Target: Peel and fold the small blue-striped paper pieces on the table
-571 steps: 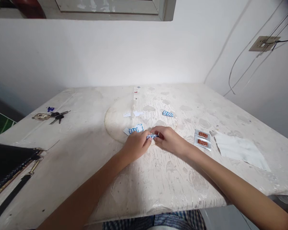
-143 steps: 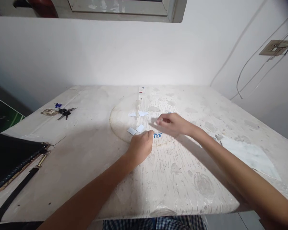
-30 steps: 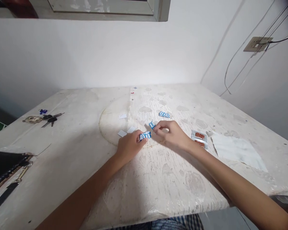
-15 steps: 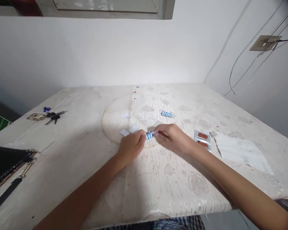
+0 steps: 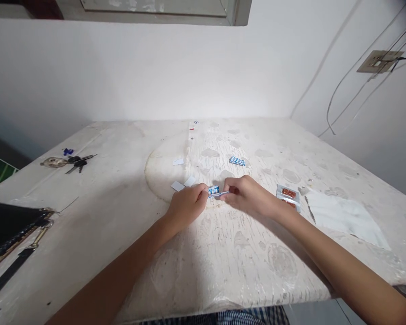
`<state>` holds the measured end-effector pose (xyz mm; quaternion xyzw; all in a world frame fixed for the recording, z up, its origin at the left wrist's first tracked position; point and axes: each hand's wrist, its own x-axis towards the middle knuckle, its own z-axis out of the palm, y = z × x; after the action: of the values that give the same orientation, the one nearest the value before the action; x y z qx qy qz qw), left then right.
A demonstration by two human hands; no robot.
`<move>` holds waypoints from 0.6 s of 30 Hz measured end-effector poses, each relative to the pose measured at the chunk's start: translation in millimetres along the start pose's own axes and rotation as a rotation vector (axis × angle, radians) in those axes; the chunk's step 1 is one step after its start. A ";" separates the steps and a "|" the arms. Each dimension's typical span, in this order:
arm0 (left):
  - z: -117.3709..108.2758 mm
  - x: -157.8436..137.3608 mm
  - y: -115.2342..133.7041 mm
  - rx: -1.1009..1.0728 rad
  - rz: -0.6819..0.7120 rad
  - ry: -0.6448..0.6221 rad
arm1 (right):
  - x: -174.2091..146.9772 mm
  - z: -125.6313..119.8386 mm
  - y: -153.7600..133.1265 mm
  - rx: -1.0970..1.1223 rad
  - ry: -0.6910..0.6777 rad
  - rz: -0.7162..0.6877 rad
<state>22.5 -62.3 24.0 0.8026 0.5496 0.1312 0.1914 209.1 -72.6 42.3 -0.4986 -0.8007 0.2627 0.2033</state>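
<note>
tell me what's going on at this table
A person is working with both hands over the table. The left hand grips a blue-and-white slip, and the right hand pinches a thin slip seen edge-on just in front of it. Some white slips lie beyond the left hand, and another printed slip lies farther back. A silver blister pack sits partly behind the right forearm.

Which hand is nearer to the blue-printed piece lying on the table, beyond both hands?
The right hand, just on the near side of the blue-printed piece, apart from it. The left hand is farther, also on the near side but well left.
</note>
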 end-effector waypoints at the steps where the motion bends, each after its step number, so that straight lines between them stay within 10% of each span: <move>1: 0.2 -0.2 -0.1 -0.001 0.000 -0.002 | 0.9 1.9 -0.4 -0.019 0.009 0.016; 18: 4.2 -1.4 -0.6 0.041 0.022 0.040 | 11.8 17.4 10.2 0.038 0.090 -0.065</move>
<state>23.2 -64.2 20.0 0.8095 0.5470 0.1380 0.1626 201.1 -62.0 23.1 -0.4798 -0.8014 0.2485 0.2566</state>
